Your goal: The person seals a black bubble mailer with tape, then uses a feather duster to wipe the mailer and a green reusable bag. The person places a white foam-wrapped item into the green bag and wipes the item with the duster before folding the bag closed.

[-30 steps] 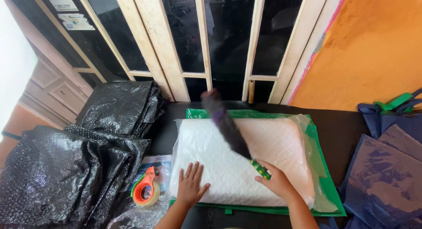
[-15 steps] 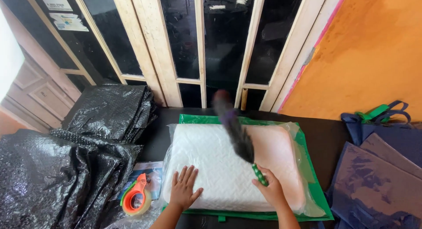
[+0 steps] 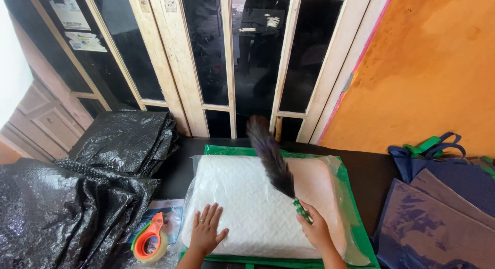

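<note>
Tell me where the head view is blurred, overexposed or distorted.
Head view: the feather duster in the right hand is smeared by motion blur; the far left edge is blown out white; the door frame splays outward from wide-angle distortion; the black plastic sheets glint with small highlights; the pillow under the left hand stays sharp.

Dark feather duster (image 3: 270,156), green-handled, slanting over a white quilted pillow (image 3: 258,207) in clear plastic, flat on a green bag (image 3: 356,217).

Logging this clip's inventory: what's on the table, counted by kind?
Pillow: 1
Duster: 1
Tape dispenser: 1
Green bag: 1
Black bubble-wrap heaps: 2
Blue bags: too overlapped to count
Total: 6, blue bags aside
</note>
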